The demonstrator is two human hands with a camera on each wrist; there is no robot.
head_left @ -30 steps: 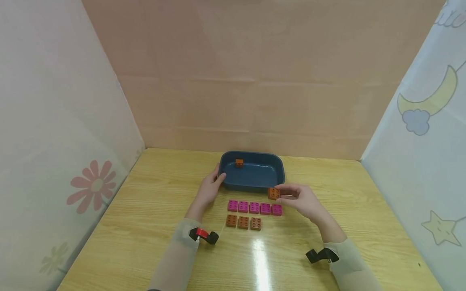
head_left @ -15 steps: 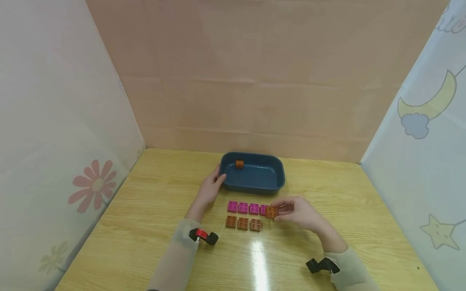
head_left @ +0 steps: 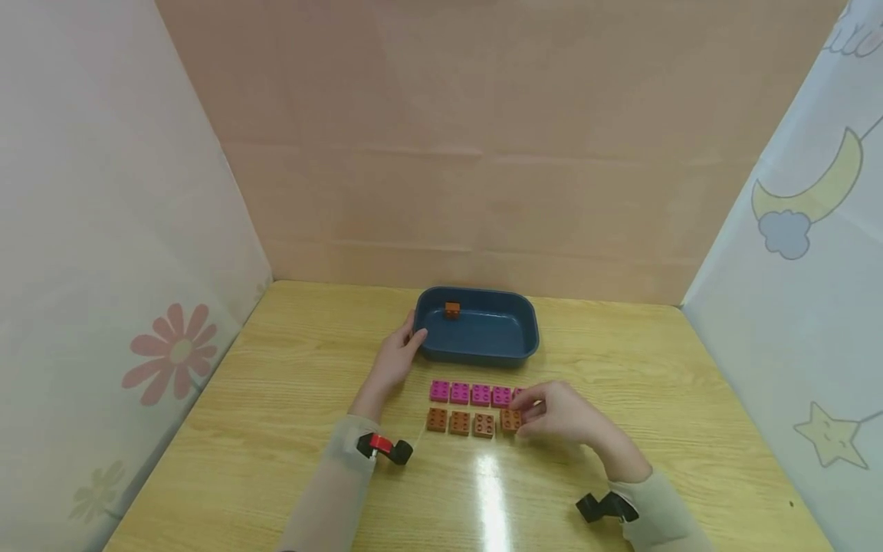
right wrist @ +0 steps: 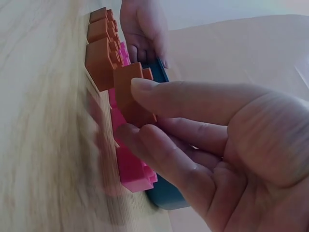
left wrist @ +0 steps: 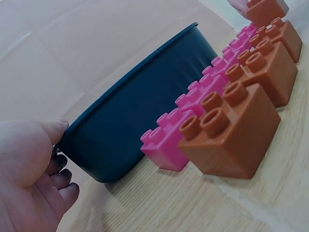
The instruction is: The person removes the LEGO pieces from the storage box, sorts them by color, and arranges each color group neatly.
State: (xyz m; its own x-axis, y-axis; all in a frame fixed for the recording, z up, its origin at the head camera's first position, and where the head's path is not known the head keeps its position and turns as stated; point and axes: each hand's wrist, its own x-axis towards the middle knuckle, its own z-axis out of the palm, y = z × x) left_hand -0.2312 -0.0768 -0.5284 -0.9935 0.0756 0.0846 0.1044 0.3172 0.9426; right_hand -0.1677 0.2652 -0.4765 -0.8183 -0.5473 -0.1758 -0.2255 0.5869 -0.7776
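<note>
My left hand [head_left: 398, 357] grips the left rim of a dark blue tray [head_left: 483, 356], thumb over the edge and fingers against the outside. My right hand [head_left: 562, 414] pinches an orange-brown toy brick [head_left: 510, 419] between thumb and fingers, studs up. That brick is at the right end of a front row of similar brown bricks [head_left: 460, 422]; in the right wrist view it looks slightly above the table. Behind lies a row of several pink bricks [head_left: 480, 394], the rightmost partly hidden by my right hand. Another brown brick [head_left: 452, 310] sits at the back left inside the tray.
Everything stands on a wood-grain table [head_left: 331, 322]. A plain beige backdrop [head_left: 441, 192] rises behind it. Patterned cloth walls [head_left: 793, 322] close off the left and right sides. The pink row lies close in front of the tray.
My right hand has carried the brown brick from the tray's front right corner, over the pink row, toward me to the right end of the brown row. My left hand stays on the tray.
</note>
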